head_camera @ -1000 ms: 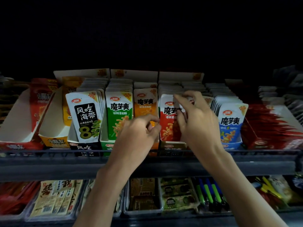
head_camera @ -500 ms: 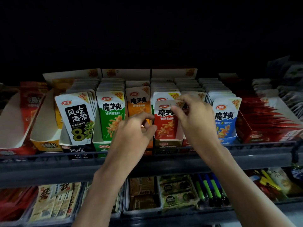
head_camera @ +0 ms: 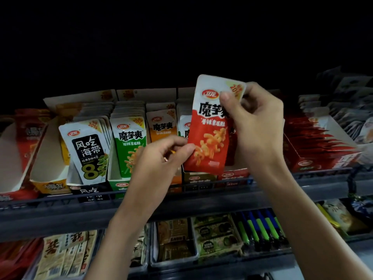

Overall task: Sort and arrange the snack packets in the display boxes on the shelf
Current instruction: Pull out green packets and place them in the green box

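Two grips on one packet, then. Which has the real hold?

Both pinch it. The right grip [head_camera: 260,126] has its thumb on the printed face and its fingers curled behind the top right corner of the red packet [head_camera: 210,136]. The left grip [head_camera: 159,158] nips the lower left edge between thumb and forefinger.

And where is the packet itself?

Held up in front of the shelf [head_camera: 201,201], clear of the rows. Its bottom edge hangs just above the display box [head_camera: 198,179] right below it. As far as I can tell, it touches no other packet.

How does it lie?

Long axis close to upright, face toward us, top leaning slightly to the right. So the box opening lies straight down along that axis from the bottom edge.

Which grip would steer it home?

My judgement is the right one, since it has the top and can lower the packet lengthwise. The left is nearer the box and well placed to guide the bottom edge in.

Is that box the proper one?

I can't say. The print on its front is too dark to read, and a neighbouring box [head_camera: 232,175] with a red label sits just beside it on the right.

Anything close to mind?

The orange packets [head_camera: 161,126], just left and partly behind the left grip.
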Available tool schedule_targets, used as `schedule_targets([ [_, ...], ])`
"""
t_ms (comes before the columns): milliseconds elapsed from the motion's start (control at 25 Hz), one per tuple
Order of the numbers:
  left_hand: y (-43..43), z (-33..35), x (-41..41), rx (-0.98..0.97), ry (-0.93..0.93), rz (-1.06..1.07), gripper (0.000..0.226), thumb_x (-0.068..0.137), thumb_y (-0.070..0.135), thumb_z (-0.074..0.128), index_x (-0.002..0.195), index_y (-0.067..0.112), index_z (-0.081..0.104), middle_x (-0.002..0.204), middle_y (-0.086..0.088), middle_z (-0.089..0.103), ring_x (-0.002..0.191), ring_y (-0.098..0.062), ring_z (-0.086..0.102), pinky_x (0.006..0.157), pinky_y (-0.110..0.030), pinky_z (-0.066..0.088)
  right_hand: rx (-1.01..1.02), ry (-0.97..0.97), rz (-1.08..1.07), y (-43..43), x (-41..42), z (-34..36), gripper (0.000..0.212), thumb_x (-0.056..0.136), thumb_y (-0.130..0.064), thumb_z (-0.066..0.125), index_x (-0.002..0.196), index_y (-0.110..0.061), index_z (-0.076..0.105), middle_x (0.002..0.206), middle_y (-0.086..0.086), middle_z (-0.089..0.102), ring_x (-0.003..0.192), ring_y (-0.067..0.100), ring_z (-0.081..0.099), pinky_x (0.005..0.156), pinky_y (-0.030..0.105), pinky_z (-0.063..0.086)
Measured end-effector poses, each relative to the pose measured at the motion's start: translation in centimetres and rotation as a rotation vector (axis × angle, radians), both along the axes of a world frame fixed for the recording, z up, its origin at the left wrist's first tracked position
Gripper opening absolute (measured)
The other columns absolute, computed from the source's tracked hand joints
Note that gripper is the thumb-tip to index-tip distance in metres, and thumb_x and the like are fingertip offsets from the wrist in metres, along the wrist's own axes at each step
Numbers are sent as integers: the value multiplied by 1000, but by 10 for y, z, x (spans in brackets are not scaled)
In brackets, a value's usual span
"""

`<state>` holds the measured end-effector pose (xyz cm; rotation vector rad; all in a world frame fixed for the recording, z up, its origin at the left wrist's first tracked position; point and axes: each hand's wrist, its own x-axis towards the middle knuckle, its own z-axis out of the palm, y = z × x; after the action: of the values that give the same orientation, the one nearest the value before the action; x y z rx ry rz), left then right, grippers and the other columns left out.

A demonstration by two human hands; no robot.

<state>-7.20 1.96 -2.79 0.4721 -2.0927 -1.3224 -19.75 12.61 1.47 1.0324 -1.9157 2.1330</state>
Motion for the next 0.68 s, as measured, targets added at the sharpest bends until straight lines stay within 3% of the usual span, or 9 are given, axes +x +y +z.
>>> schedule_targets([
  [120, 7, 8, 2, 56, 8, -132, 29, 93, 23, 58, 66, 13, 59, 50, 19, 57, 52, 6, 54, 54, -6, 40, 55, -146, 87, 0, -1, -2, 14, 93, -23, 66, 94, -9, 66, 80, 4, 75, 74, 17, 74, 65, 38, 61],
  [280, 11, 10, -1, 63, 19, -178, 32, 93, 18, 58, 62, 9, 54, 44, 18, 52, 46, 5, 50, 52, -6, 37, 70, -202, 114, 4, -4, -2, 13, 93, -22, 66, 93, -9, 65, 82, 9, 75, 75, 22, 74, 71, 47, 61],
  [560, 16, 10, -5, 46, 20, -179, 30, 93, 20, 59, 66, 7, 59, 46, 18, 55, 48, 6, 52, 52, -4, 38, 73, -234, 145, 13, -10, -1, 15, 93, -21, 65, 98, -7, 64, 84, 9, 75, 76, 19, 75, 65, 35, 62],
  [680, 16, 4, -8, -24, -3, -112, 26, 87, 33, 61, 68, 17, 64, 61, 18, 65, 60, 5, 60, 54, -8, 43, 86, -185, 157, 20, -12, 3, 20, 91, -17, 68, 106, -6, 61, 87, 6, 75, 77, 14, 74, 57, 24, 57],
])
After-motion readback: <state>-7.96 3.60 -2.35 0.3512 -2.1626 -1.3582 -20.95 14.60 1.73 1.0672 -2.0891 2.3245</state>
